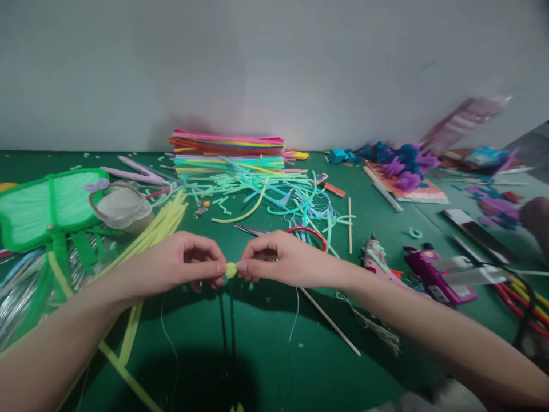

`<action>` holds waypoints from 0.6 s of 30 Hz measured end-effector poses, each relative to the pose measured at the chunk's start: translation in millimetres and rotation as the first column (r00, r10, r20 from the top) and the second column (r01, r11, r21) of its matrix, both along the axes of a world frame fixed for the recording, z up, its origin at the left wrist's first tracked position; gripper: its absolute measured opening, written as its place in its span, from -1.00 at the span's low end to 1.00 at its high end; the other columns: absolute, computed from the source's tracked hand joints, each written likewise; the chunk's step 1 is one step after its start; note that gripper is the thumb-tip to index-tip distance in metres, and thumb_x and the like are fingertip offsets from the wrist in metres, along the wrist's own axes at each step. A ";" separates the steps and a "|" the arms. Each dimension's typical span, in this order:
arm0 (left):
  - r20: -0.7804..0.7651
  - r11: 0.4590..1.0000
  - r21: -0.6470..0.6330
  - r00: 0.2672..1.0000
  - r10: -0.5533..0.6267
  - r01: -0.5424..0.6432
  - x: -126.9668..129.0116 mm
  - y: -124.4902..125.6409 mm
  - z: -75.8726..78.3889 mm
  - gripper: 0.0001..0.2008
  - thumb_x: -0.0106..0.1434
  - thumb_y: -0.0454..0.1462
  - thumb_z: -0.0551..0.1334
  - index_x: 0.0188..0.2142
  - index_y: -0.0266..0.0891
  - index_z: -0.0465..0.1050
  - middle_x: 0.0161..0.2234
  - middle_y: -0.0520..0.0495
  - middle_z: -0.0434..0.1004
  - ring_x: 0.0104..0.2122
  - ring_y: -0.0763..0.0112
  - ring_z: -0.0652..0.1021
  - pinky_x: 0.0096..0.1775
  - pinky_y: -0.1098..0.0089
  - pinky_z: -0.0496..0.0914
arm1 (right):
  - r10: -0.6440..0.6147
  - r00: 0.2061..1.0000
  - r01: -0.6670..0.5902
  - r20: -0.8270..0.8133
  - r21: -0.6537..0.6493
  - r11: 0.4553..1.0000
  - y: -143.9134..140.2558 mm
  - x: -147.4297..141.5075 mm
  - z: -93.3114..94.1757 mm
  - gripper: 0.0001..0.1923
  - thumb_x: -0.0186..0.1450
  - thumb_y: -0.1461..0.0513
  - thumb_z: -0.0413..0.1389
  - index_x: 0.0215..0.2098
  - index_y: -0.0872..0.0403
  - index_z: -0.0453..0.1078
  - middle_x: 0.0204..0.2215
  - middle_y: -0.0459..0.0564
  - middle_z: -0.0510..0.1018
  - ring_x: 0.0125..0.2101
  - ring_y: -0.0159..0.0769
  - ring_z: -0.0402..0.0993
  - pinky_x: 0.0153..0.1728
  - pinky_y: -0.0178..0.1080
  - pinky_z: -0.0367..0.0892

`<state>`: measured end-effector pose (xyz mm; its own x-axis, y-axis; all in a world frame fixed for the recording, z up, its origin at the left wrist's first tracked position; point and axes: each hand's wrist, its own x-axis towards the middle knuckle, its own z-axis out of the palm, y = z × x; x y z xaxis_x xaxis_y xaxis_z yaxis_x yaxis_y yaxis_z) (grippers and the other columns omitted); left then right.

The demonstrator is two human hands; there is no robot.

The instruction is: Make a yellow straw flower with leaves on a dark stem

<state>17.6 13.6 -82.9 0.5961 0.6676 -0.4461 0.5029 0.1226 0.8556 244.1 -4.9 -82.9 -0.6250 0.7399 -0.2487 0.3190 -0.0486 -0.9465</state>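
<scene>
My left hand point(189, 263) and my right hand point(278, 260) meet over the green table point(274, 360), fingertips pinched together from both sides on a small yellow-green fuzzy piece point(231, 269). Thin dark strands point(227, 326) hang down from it toward me. Red-handled scissors point(300, 232) lie just behind my right hand, partly hidden by it. A thin wooden stick point(330, 323) lies on the table under my right wrist.
A stack of coloured pipe cleaners point(227, 151) sits at the back by the wall, with loose cut pieces point(274, 194) before it. A green fuzzy frame point(47, 206) and tape roll point(122, 206) lie left. Glue guns point(437, 274) and purple-blue craft flowers point(403, 166) lie right.
</scene>
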 end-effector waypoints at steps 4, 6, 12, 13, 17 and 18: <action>-0.006 1.000 -0.012 1.000 0.007 -0.007 0.7 -0.5 -0.1 -0.82 0.15 -0.12 0.30 -0.37 -0.18 0.55 -0.43 -0.06 0.61 -0.39 0.33 0.56 -0.41 0.48 0.45 | -0.008 1.000 0.008 0.026 0.002 1.000 1.1 -1.6 -0.5 -0.74 0.20 0.09 0.21 -0.29 0.12 0.46 -0.40 -0.05 0.56 -0.43 -0.40 0.48 -0.41 -0.37 0.34; -0.011 1.000 -0.007 1.000 0.007 -0.008 1.7 -1.3 0.4 -0.85 0.12 -0.16 0.32 -0.38 -0.19 0.55 -0.45 -0.05 0.60 -0.42 0.35 0.55 -0.41 0.49 0.43 | -0.011 1.000 0.011 0.019 -0.002 1.000 1.6 -2.4 -1.7 -0.75 0.19 0.11 0.22 -0.29 0.13 0.46 -0.40 -0.05 0.56 -0.43 -0.41 0.48 -0.42 -0.38 0.33; -0.025 0.990 0.138 1.000 -0.014 0.018 1.8 -2.5 0.4 -0.90 0.11 -0.20 0.32 -0.43 -0.17 0.57 -0.49 0.01 0.59 -0.47 0.40 0.52 -0.43 0.54 0.36 | -0.021 0.999 0.021 0.028 -0.005 1.000 1.3 -3.2 -0.6 -0.78 0.18 0.12 0.22 -0.34 0.13 0.47 -0.44 -0.05 0.58 -0.41 -0.38 0.50 -0.40 -0.36 0.34; -0.022 0.987 0.159 1.000 -0.022 0.025 0.7 -2.0 -0.2 -0.90 0.11 -0.19 0.33 -0.42 -0.16 0.58 -0.49 0.01 0.59 -0.47 0.40 0.52 -0.43 0.53 0.36 | -0.020 0.999 0.021 0.027 -0.011 1.000 1.3 -2.9 0.0 -0.77 0.17 0.12 0.22 -0.34 0.13 0.47 -0.44 -0.04 0.58 -0.41 -0.38 0.50 -0.39 -0.36 0.35; -0.032 0.981 0.191 0.999 -0.038 0.043 -4.0 -1.1 0.5 -0.82 0.16 -0.13 0.29 -0.32 -0.14 0.61 -0.40 -0.04 0.63 -0.43 0.36 0.54 -0.40 0.50 0.40 | -0.013 1.000 0.012 -0.012 -0.038 0.999 2.0 -1.2 0.3 -0.75 0.18 0.10 0.22 -0.32 0.13 0.48 -0.42 -0.03 0.58 -0.39 -0.37 0.51 -0.35 -0.33 0.38; -0.036 0.981 0.189 0.999 -0.029 0.036 -4.6 -1.5 2.2 -0.79 0.19 -0.10 0.27 -0.30 -0.14 0.61 -0.37 -0.05 0.64 -0.41 0.34 0.55 -0.39 0.50 0.41 | -0.014 1.000 0.013 -0.017 -0.034 0.999 2.2 -0.8 -0.2 -0.75 0.18 0.09 0.21 -0.32 0.13 0.48 -0.42 -0.02 0.58 -0.39 -0.37 0.51 -0.35 -0.33 0.38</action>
